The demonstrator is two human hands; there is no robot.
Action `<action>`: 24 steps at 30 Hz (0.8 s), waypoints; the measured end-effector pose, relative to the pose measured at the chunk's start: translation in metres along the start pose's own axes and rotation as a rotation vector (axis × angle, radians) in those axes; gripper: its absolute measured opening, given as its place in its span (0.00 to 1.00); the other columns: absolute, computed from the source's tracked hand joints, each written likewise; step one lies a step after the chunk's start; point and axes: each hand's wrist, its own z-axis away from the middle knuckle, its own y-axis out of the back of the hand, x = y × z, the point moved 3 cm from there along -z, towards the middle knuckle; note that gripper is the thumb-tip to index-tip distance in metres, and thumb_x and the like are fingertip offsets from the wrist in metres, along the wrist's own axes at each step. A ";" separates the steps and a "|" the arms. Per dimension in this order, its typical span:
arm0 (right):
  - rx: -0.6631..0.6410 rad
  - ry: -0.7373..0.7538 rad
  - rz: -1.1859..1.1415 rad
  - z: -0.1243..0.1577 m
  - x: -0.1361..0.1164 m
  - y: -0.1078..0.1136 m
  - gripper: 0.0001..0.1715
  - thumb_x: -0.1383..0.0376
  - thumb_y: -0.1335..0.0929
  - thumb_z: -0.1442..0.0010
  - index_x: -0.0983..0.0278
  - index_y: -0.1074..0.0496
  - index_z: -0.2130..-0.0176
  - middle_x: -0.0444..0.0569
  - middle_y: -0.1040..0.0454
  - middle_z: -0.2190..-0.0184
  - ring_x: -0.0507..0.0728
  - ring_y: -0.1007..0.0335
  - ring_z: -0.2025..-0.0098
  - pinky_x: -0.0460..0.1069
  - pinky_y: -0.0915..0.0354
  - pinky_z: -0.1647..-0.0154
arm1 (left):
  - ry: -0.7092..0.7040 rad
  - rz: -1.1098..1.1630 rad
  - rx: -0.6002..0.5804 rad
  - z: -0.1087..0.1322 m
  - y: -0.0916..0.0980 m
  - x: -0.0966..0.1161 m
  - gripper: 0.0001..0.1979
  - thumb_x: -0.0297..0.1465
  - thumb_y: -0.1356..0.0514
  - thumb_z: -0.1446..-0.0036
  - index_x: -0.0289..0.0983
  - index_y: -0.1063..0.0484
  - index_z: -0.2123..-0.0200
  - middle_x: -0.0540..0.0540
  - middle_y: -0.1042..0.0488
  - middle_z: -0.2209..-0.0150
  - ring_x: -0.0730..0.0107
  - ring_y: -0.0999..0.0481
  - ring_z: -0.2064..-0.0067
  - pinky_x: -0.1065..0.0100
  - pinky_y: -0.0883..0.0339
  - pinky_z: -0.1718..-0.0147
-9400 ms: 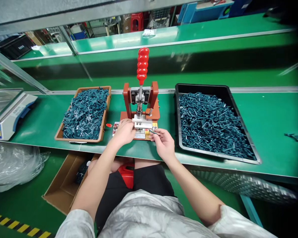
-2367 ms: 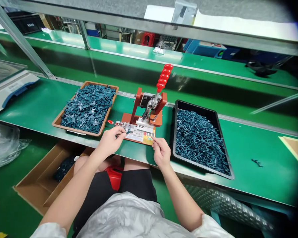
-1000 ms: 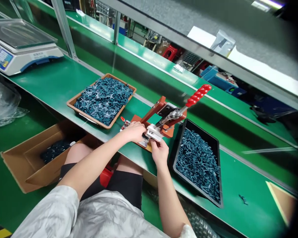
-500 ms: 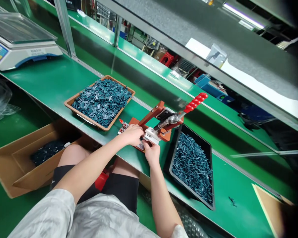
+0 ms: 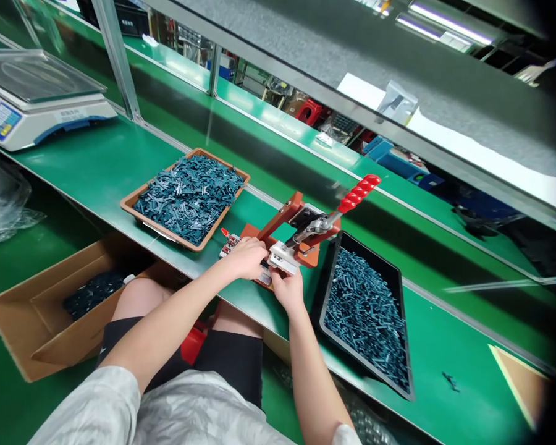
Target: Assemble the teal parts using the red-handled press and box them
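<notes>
Both my hands are at the base of a toggle-clamp press (image 5: 301, 238), whose red handle (image 5: 359, 193) points up to the right. My left hand (image 5: 250, 256) lies over the left side of the fixture with its fingers curled down. My right hand (image 5: 287, 287) is pinched at the front, just under the silver press block (image 5: 283, 256). Whatever the fingertips hold is hidden or too small to name. Left of the press is a brown tray (image 5: 128, 203) of small dark blue-green plastic parts (image 5: 189, 194). On the right a black tray (image 5: 327, 290) holds thin dark parts (image 5: 366, 318).
A weighing scale (image 5: 41, 99) stands at the bench's left end. Below the bench is an open cardboard box (image 5: 23, 334) with dark parts inside. A few loose parts (image 5: 450, 382) lie right of the black tray, near a yellow-edged board (image 5: 521, 383). A metal-framed shelf (image 5: 301, 93) crosses overhead.
The view has shifted slightly. Both hands stay at the press, with the right hand slightly lower and apart from the block's front edge. The handle remains raised.
</notes>
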 end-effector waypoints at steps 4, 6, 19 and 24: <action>0.019 0.035 0.028 0.001 -0.004 -0.002 0.14 0.59 0.32 0.37 0.60 0.20 0.56 0.54 0.19 0.54 0.66 0.23 0.51 0.63 0.28 0.45 | -0.080 0.025 0.031 0.009 0.006 0.001 0.11 0.29 0.38 0.41 0.37 0.21 0.55 0.41 0.22 0.50 0.52 0.27 0.43 0.52 0.36 0.39; 0.013 0.065 0.031 0.001 -0.008 -0.004 0.14 0.61 0.32 0.37 0.60 0.20 0.55 0.53 0.19 0.53 0.65 0.23 0.50 0.62 0.29 0.44 | -0.129 0.052 0.088 0.016 0.016 -0.003 0.10 0.28 0.39 0.40 0.37 0.22 0.56 0.41 0.21 0.50 0.55 0.26 0.44 0.54 0.35 0.39; 0.042 0.152 0.069 -0.003 -0.022 0.001 0.13 0.68 0.33 0.38 0.62 0.21 0.56 0.55 0.21 0.55 0.65 0.25 0.51 0.58 0.27 0.46 | 0.196 0.772 0.600 -0.018 0.032 -0.082 0.26 0.52 0.47 0.32 0.40 0.31 0.43 0.39 0.24 0.43 0.59 0.23 0.41 0.56 0.30 0.40; 0.030 0.142 0.048 -0.003 -0.022 0.001 0.14 0.69 0.34 0.40 0.63 0.22 0.55 0.55 0.21 0.55 0.65 0.26 0.49 0.58 0.28 0.45 | 0.103 0.716 0.589 -0.018 0.008 -0.032 0.34 0.57 0.61 0.30 0.44 0.39 0.34 0.41 0.34 0.32 0.58 0.35 0.30 0.55 0.41 0.32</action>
